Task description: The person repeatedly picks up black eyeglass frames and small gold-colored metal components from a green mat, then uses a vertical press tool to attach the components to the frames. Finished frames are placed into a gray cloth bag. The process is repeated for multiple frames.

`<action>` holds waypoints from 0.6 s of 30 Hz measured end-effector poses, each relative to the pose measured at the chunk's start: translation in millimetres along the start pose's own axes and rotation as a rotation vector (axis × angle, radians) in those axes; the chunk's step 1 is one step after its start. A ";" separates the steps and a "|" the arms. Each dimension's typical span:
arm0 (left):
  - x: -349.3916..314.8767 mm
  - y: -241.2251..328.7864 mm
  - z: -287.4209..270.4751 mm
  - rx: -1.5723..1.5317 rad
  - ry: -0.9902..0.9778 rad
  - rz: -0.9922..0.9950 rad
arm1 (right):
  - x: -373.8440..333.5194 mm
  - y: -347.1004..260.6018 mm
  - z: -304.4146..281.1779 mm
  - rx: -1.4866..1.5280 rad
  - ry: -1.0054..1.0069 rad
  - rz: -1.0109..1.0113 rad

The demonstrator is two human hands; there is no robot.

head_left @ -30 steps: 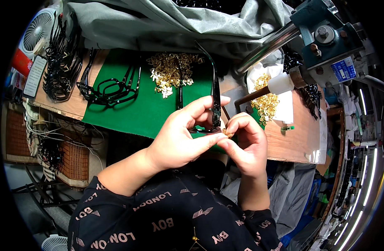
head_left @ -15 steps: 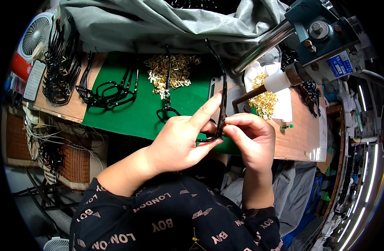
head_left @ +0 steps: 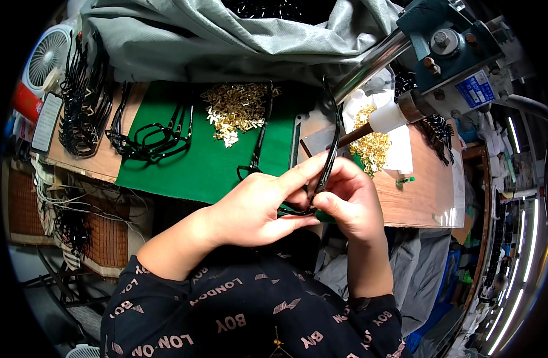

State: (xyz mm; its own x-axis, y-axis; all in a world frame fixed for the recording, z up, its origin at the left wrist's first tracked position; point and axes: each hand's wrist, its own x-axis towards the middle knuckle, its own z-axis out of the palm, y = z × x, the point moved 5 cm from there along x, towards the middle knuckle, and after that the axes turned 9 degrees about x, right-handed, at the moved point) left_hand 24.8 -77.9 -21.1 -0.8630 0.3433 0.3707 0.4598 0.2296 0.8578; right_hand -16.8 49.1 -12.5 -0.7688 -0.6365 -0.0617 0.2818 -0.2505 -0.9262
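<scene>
A black eyeglass frame (head_left: 334, 134) is held in both hands above the front edge of the bench. One of its temples points up and away between the hands; the other stretches over the green mat beyond my left hand (head_left: 250, 206). That hand is closed around the front of the frame, its forefinger lying along the upright temple. My right hand (head_left: 351, 200) pinches the base of the same temple, thumb toward me. Whether a small part sits between those fingertips is hidden.
Small gold pieces (head_left: 237, 110) lie heaped on a green mat (head_left: 184, 179); more gold pieces (head_left: 371, 146) rest on white paper. Several black eyeglass frames (head_left: 154, 143) lie at left, near hanging black temples (head_left: 86, 107). A machine head (head_left: 441, 65) with a metal rod juts in at right.
The eyeglass frame has tilted, its temples swinging right and lower. My right hand's fingers have shifted left, closer around the temple's base.
</scene>
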 end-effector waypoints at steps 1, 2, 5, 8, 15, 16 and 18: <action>2.0 -1.8 0.7 0.039 0.014 0.024 | 0.5 -1.7 2.8 -0.044 -0.028 0.057; 3.7 0.5 0.6 0.054 0.006 0.032 | 0.0 -6.9 2.1 -0.231 -0.065 -0.071; 11.7 11.5 3.1 0.007 -0.019 0.060 | -5.9 -14.3 -4.7 -0.347 -0.074 -0.213; 35.7 22.3 6.2 -0.141 -0.024 -0.086 | -7.1 -28.2 -15.1 -0.208 0.058 -0.204; 107.5 25.3 29.5 -0.661 0.226 -0.095 | -31.7 -131.6 -46.2 -0.876 0.578 -0.850; 111.2 20.6 32.4 -0.659 0.266 -0.104 | -35.1 -155.1 -47.7 -0.654 0.622 -1.088; 121.2 17.1 42.3 -0.715 0.326 -0.106 | -57.5 -230.4 -17.9 -0.729 0.477 -1.405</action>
State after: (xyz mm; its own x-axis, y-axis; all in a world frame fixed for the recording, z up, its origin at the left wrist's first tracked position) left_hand -63.1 6.1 23.4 -0.9633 0.0429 0.2650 0.2213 -0.4321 0.8742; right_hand -47.8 156.5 197.9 -0.3084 0.0793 0.9480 -0.9477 0.0610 -0.3134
